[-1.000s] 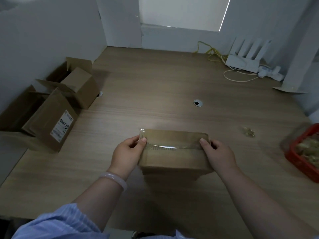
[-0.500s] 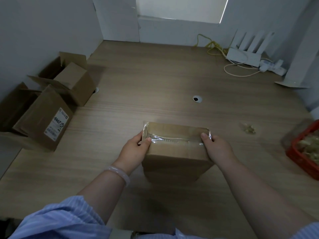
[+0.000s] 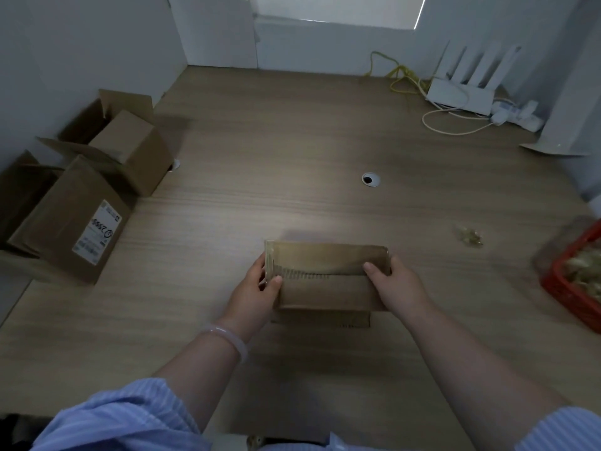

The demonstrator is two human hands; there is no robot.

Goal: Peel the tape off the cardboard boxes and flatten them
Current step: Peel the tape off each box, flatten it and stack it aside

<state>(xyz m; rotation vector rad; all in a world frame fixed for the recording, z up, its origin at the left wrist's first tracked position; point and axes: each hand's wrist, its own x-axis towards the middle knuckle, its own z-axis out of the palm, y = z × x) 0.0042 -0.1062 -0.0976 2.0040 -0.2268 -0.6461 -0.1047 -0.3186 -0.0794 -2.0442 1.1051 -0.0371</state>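
Observation:
A small cardboard box (image 3: 325, 292) stands on the wooden table (image 3: 292, 151) in front of me, with clear tape (image 3: 317, 260) over its top seam. My left hand (image 3: 260, 288) grips the box's left end, thumb on the taped top. My right hand (image 3: 395, 284) grips the right end, thumb lying on the top near the seam. Part of the tape folds down over the left end under my fingers.
Three opened cardboard boxes (image 3: 74, 196) sit at the left edge, one with a white label. A red basket (image 3: 575, 281) of tape scraps stands at the right, a crumpled tape ball (image 3: 470, 236) near it. A white router (image 3: 461, 96) with cables is far right. A cable grommet (image 3: 370, 179) lies mid-table.
The box has tipped so its taped top faces me more. My right thumb has slid leftward along the top towards the seam; both hands stay on the box ends.

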